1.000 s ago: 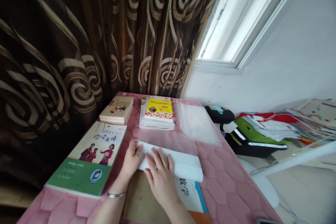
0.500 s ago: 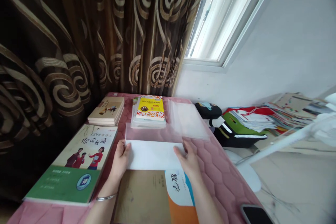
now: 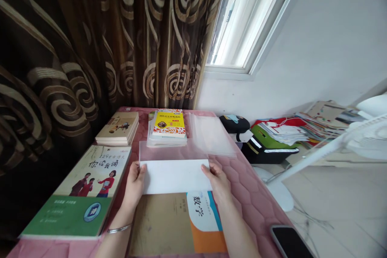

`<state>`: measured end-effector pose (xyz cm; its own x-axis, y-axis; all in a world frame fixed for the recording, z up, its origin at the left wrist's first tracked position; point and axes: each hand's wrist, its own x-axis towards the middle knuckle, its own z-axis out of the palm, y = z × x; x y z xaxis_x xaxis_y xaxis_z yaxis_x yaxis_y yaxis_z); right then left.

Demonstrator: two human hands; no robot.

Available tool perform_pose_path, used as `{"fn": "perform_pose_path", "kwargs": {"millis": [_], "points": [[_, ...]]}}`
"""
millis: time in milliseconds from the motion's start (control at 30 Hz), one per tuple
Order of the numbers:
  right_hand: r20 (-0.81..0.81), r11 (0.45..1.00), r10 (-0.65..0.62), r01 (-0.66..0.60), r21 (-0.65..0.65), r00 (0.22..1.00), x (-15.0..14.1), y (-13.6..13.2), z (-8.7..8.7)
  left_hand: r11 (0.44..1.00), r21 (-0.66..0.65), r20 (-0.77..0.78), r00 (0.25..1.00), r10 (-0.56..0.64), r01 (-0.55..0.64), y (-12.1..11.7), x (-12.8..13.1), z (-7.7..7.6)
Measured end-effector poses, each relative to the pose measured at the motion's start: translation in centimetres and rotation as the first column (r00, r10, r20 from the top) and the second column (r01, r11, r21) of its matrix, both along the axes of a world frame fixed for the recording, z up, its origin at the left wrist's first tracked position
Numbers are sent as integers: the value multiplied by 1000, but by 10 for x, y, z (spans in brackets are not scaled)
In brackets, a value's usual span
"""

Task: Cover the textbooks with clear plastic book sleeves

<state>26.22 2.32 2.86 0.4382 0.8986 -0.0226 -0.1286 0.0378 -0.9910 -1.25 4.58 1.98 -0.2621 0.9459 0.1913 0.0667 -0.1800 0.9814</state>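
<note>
Both thumbs press on the two ends of a white paper strip (image 3: 175, 176), my left hand (image 3: 134, 182) at its left edge and my right hand (image 3: 218, 180) at its right. The fingers curl behind it, partly hidden. A clear plastic sheet (image 3: 172, 151) extends beyond the strip's far edge; whether the two are joined I cannot tell. On the near side lies a textbook (image 3: 163, 223) with a brown, white, blue and orange cover, turned sideways between my forearms. Its far edge is covered by the strip.
Left stands a green-and-white book (image 3: 78, 201), with a stack of tan books (image 3: 117, 128) behind. A yellow-covered book (image 3: 168, 123) tops a pile at the back, beside clear plastic sheets (image 3: 211, 135). A phone (image 3: 292, 242) lies front right; a white fan (image 3: 314, 155) stands beyond the pink-covered table (image 3: 250, 197).
The view has shifted slightly, so most things sit a little further left. Both hands keep their hold on the strip's ends, and the strip stays over the textbook's far edge.
</note>
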Motion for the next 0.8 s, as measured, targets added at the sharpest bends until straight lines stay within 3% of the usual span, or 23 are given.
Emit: {"fn": "perform_pose_path", "kwargs": {"millis": [100,300,533,800], "points": [[-70,998,48,-51,-37,996,0,-1,2,1000,-11,3,1000,-1,1,0,1,2],[-63,999,44,-43,10,997,-2,-3,6,998,-58,12,1000,-2,3,-1,1,8],[-128,998,68,-68,4,990,-4,-2,5,996,-69,-84,995,54,-60,-2,1,7],[-66,999,50,-51,-10,997,-2,-1,2,995,-70,-100,993,65,-73,-1,4,3]]}}
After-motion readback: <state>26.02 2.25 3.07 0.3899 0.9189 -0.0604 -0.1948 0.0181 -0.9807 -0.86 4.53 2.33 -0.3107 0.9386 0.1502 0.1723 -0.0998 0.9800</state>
